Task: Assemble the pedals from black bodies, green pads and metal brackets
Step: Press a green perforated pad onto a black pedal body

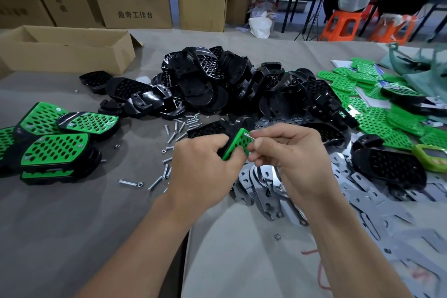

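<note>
Green plastic shows between the two hands: a perforated pad [235, 145] seated on a black body [239, 123], tilted up on edge above the table [72, 213]. The left hand [205, 164] grips this pedal from its left side, fingers curled round the lower edge and thumb across the front. The right hand [290, 150] pinches a small silver screw [249, 136] between thumb and forefinger, its tip at the pad's upper corner; whether it has entered a hole cannot be told.

Both hands hover just on the near side of the big pile of black bodies [242, 84] that fills the middle of the table. Between that pile and the left hand lie loose screws [174, 133], scattered on the grey cloth. Flat metal brackets [266, 189] overlap in a heap on the pile's near side, under the right wrist and spreading away to the right. A single nut [277, 237] lies nearer still.

Left of the pile sit finished pedals [55, 147], green faces up, leaning on one another. Right of the pile, loose green pads [372, 113] are heaped. Beyond the pile to the left stands an open cardboard box [67, 48], and behind it stacked printed cartons [135, 2].
</note>
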`<act>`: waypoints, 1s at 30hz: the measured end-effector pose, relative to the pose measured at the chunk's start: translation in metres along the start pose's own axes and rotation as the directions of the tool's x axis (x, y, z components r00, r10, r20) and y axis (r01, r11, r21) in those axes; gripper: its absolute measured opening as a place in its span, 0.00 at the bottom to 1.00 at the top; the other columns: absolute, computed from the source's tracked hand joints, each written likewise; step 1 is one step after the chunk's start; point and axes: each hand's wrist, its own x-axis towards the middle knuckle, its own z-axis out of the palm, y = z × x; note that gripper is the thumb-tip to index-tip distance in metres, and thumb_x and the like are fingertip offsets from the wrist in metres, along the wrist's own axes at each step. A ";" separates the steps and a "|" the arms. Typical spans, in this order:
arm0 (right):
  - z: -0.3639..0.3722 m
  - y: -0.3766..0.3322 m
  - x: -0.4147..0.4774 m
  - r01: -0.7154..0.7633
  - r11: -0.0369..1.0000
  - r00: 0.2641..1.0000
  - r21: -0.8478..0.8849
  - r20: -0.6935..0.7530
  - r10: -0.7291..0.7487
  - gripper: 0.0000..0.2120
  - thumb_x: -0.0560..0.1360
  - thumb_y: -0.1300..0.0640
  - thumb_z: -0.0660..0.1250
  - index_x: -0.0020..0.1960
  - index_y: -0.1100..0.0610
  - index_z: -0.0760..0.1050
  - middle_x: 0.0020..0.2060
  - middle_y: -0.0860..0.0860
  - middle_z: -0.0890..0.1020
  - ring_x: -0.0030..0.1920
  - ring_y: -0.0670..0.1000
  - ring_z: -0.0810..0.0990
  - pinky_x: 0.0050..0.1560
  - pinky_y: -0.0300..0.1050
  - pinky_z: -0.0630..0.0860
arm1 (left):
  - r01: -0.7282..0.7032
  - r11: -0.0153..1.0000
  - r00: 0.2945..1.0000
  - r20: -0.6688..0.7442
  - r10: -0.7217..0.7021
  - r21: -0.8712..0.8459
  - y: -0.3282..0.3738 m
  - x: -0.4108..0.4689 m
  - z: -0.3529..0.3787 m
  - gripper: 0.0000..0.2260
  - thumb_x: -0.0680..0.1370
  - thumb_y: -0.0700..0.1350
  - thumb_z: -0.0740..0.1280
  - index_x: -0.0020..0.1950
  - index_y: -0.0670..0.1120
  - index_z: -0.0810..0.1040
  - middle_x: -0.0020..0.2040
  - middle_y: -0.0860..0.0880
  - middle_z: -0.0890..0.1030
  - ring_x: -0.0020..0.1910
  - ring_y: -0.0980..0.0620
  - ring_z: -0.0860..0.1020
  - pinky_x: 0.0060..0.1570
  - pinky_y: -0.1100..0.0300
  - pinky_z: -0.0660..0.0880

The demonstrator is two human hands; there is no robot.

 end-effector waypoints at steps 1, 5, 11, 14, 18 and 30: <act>-0.004 0.000 0.000 -0.012 1.000 0.999 -0.006 0.033 0.012 0.09 0.70 0.71 0.74 0.43 0.58 0.87 0.35 0.60 0.86 0.34 0.52 0.84 0.38 0.40 0.80 | 0.006 1.000 1.000 0.001 -0.006 -0.014 0.001 -0.001 -0.001 0.22 0.73 0.49 0.73 0.27 0.43 0.66 0.21 0.50 0.64 0.27 0.46 0.67 0.23 0.67 0.58; -0.013 0.002 0.003 -0.013 0.995 1.000 -0.098 -0.002 0.012 0.18 0.66 0.59 0.80 0.54 0.47 0.86 0.52 0.51 0.87 0.57 0.45 0.83 0.51 0.38 0.80 | 0.016 0.997 1.000 0.026 -0.014 -0.071 0.005 0.002 -0.004 0.20 0.72 0.49 0.71 0.27 0.41 0.68 0.22 0.49 0.66 0.25 0.45 0.67 0.23 0.62 0.59; -0.017 0.003 0.004 -0.194 0.957 0.945 0.214 0.302 0.124 0.33 0.71 0.57 0.78 0.73 0.51 0.73 0.65 0.59 0.79 0.65 0.59 0.79 0.60 0.53 0.79 | -0.001 0.989 0.996 0.084 0.014 -0.148 0.007 0.002 -0.011 0.18 0.71 0.47 0.72 0.26 0.41 0.70 0.22 0.50 0.66 0.24 0.50 0.65 0.23 0.60 0.59; -0.014 0.001 0.003 -0.146 0.974 0.952 0.171 0.291 0.091 0.21 0.73 0.59 0.74 0.65 0.58 0.79 0.54 0.56 0.83 0.55 0.56 0.83 0.54 0.51 0.80 | 0.020 0.985 0.993 0.117 0.000 -0.170 0.008 0.002 -0.012 0.17 0.70 0.47 0.73 0.27 0.40 0.73 0.22 0.47 0.67 0.24 0.48 0.66 0.23 0.56 0.60; -0.005 0.004 0.002 -0.151 0.986 0.981 0.078 0.132 0.139 0.12 0.70 0.66 0.75 0.50 0.54 0.82 0.44 0.56 0.83 0.45 0.54 0.81 0.43 0.46 0.80 | -0.006 0.985 0.985 0.167 0.036 -0.174 0.011 0.000 -0.010 0.19 0.70 0.45 0.72 0.26 0.44 0.65 0.22 0.51 0.63 0.23 0.53 0.62 0.24 0.66 0.56; -0.001 0.005 0.003 -0.082 0.997 0.996 0.011 -0.037 0.083 0.10 0.73 0.69 0.73 0.51 0.57 0.84 0.48 0.64 0.84 0.48 0.57 0.82 0.57 0.64 0.79 | 0.230 0.944 0.970 0.140 -0.200 -0.238 0.005 0.004 0.004 0.09 0.72 0.59 0.70 0.44 0.55 0.83 0.36 0.58 0.84 0.38 0.57 0.83 0.39 0.57 0.78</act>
